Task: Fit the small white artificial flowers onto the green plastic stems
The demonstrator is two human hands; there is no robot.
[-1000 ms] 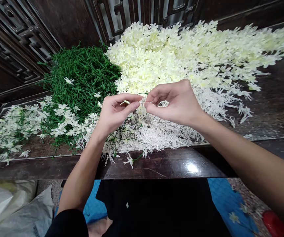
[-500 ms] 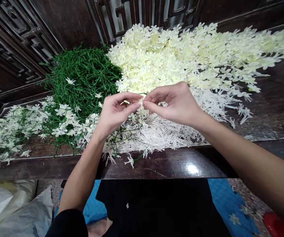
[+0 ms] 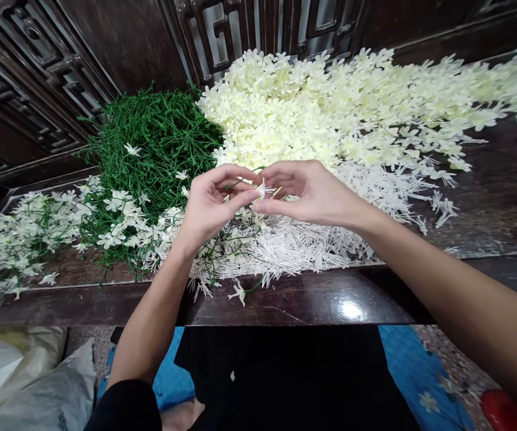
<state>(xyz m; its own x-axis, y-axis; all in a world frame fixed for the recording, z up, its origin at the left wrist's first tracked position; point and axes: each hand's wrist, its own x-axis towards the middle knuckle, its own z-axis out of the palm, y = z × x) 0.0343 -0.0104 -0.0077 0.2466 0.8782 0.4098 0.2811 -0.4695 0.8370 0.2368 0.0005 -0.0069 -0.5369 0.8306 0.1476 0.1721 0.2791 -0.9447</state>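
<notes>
My left hand [image 3: 211, 200] and my right hand [image 3: 305, 191] meet fingertip to fingertip above the middle of a dark wooden table [image 3: 312, 296]. Between them they pinch a small white artificial flower [image 3: 262, 190] on a thin green stem. Both hands have their fingers closed in a pinch. Right under the hands lies a heap of white spiky flower centres [image 3: 298, 242]. Behind them spreads a big pile of cream petals [image 3: 330, 108].
A tangle of green plastic stems [image 3: 150, 140] lies at the back left. Finished stems with white flowers [image 3: 38, 233] stretch along the left. Carved dark wood panels stand behind. White bags [image 3: 20, 377] lie on the floor at the lower left, a red object [image 3: 503, 410] at the lower right.
Both hands have stayed together and dropped slightly toward me. The small flower now shows more clearly between the fingertips.
</notes>
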